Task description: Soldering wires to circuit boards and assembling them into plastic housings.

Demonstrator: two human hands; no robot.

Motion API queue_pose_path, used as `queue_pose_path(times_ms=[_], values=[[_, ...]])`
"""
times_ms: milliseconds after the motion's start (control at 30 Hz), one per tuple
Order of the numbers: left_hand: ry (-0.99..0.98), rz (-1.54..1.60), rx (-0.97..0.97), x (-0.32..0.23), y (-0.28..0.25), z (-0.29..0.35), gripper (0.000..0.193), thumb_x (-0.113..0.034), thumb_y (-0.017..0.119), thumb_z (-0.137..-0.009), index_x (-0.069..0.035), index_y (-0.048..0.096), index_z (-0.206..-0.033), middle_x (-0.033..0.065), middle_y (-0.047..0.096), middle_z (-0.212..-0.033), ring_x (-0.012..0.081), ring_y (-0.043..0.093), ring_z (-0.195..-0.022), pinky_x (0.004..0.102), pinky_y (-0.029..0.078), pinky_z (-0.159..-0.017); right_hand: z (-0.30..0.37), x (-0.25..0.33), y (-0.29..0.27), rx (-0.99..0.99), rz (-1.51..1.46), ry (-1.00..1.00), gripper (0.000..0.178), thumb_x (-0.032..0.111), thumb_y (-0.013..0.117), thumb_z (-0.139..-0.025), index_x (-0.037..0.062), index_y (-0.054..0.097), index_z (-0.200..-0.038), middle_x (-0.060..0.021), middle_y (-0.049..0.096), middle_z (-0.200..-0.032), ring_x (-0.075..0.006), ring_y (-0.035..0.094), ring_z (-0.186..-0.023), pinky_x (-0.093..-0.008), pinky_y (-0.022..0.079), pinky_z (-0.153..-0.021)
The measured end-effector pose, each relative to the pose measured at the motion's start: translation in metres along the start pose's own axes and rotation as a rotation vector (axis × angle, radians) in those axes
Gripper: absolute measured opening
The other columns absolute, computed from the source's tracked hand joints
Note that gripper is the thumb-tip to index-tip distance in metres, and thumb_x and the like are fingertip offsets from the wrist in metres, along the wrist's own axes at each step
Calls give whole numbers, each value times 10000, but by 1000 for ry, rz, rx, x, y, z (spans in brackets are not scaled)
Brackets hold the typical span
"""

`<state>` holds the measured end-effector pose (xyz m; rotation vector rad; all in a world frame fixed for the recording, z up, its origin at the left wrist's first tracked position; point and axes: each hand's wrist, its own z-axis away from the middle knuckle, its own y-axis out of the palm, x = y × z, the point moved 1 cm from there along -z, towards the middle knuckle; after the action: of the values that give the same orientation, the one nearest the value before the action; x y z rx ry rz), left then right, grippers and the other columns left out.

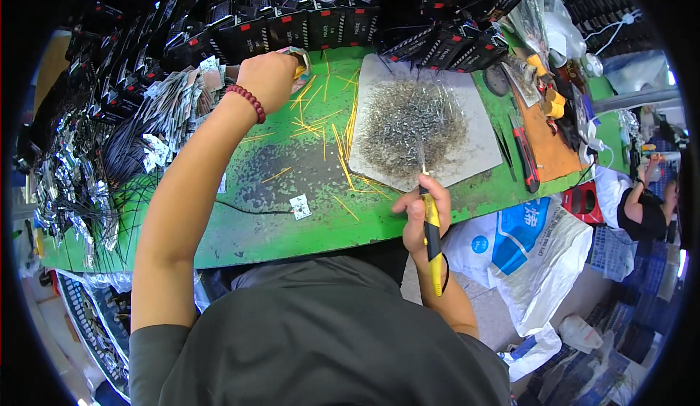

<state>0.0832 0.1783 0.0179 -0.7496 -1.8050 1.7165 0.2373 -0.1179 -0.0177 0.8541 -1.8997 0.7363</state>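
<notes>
My right hand (429,213) grips a yellow-and-black soldering iron (432,235) near the table's front edge. The iron's metal tip points away from me, over a pale board (474,154) strewn with dark bits of solder or metal. At the far side, my left hand (268,78) reaches to a small container (302,59) with something yellow by it; my fingers are mostly hidden there. A small white square circuit board (300,206) on a black wire lies between my arms. Thin yellow sticks or wires (340,151) are scattered on the green tabletop (248,238).
Black boxes (324,27) line the back. Piled at left are flat strips (186,100) and dark wires (127,147). Tweezers (504,151) and a red-and-black utility knife (523,154) lie right of the board. A white-and-blue sack (521,246) stands below the edge; another person (642,205) sits far right.
</notes>
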Motion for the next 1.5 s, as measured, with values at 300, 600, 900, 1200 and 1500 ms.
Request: queue_pose_path(times_ms=[300,600,900,1200,1500], values=[[-2,206,240,9,-8,-14,216,-241,554,-825,-95,690,-907,180,674,-840,375,653,-826,469,525,-710,0,-2,-4,-22,5,92,504,403,528,-955,3,460,-1255,-58,582,-621,-95,496,-579,-237,370,-554],[14,13,-93,2,-12,3,173,-102,551,-820,-121,706,-894,128,687,-808,297,672,-806,407,538,-683,-41,-12,-62,-330,-4,75,524,440,559,-927,-28,623,-1155,5,542,-737,-40,455,-617,-173,317,-528],[-6,127,-97,6,-13,5,118,-139,636,-759,-105,685,-861,100,673,-823,303,654,-798,410,530,-687,-80,-64,-93,-284,-19,169,79,0,592,-800,37,527,-826,41,485,-715,-24,423,-627,-192,323,-556],[-23,48,-94,1,-17,2,119,-147,585,-821,-104,688,-862,118,685,-807,306,667,-790,415,530,-674,-83,-68,-89,-260,57,166,57,22,597,-823,49,557,-852,15,534,-723,-47,479,-597,-191,360,-539],[-24,47,-242,8,-20,4,127,-179,571,-843,-105,672,-819,95,642,-829,285,649,-827,407,528,-685,-85,-73,-87,-320,8,121,58,16,592,-814,50,556,-843,11,530,-719,-63,497,-603,-193,382,-549]])
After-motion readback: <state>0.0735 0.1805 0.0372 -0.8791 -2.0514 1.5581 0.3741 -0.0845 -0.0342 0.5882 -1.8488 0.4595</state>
